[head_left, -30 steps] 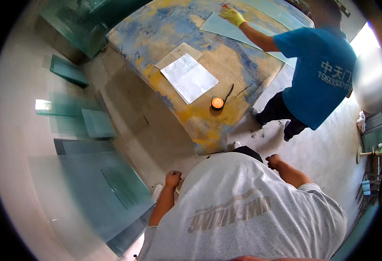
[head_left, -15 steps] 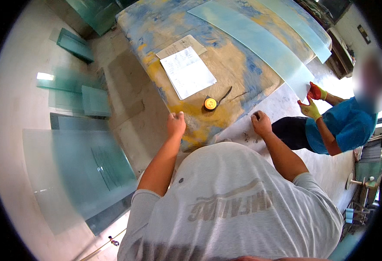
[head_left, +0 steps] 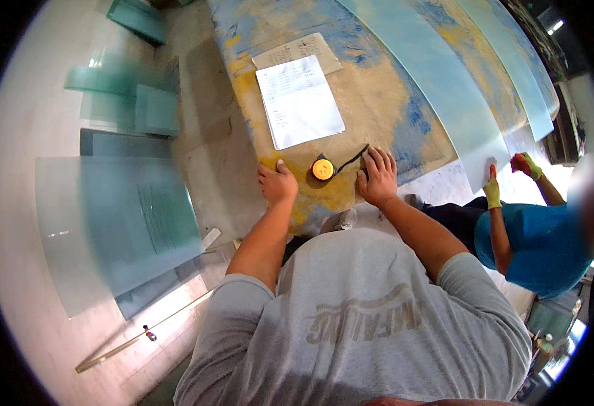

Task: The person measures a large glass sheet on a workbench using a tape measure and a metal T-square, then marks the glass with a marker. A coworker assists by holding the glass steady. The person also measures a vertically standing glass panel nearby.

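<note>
My left hand [head_left: 278,181] rests at the left edge of the table's near corner, thumb apart from its loosely bent fingers, nothing seen in it. On the tabletop, my right hand [head_left: 379,177] lies palm down with fingers stretched forward. Its fingertips are beside the end of the black strap of a tape measure [head_left: 322,169]; whether they touch it I cannot tell. The round tape measure, yellow-orange and black, sits between my hands. Just beyond it lie white paper sheets [head_left: 300,101] with handwriting, partly over a brown piece of card [head_left: 314,49].
The table [head_left: 371,74] has a worn blue, yellow and tan cover. Across it lie long frosted glass strips [head_left: 439,74]. At the right, a person in a blue shirt [head_left: 534,237] and gloves holds one strip's end. Glass panes [head_left: 148,223] lean along the left wall.
My right hand has come forward onto the table, opening beside the strap. My left hand has loosened at the edge. The co-worker's one glove has left the glass. The view has shifted.
</note>
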Available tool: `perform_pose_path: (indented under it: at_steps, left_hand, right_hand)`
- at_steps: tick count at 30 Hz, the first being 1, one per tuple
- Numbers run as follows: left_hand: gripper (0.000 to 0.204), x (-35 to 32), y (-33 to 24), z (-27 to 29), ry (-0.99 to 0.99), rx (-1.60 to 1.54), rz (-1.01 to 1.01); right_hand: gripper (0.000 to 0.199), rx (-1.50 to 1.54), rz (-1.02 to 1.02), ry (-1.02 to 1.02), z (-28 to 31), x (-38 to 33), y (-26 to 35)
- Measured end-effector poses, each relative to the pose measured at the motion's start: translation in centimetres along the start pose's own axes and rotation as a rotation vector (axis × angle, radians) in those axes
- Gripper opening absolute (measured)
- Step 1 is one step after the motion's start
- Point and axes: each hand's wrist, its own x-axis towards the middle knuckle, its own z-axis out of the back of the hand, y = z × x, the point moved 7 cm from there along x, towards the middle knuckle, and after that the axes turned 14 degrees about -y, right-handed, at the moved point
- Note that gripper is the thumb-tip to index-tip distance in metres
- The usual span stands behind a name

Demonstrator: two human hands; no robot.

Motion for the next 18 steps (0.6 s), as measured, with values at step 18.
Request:
perform_pose_path:
  at_steps: [18]
  left_hand:
    - [0.066,0.5,-0.7,-0.3,-0.099,-0.054,-0.09]
  right_hand:
    - [0.062,-0.025,0.062,0.142,-2.4,0.0,-1.5]
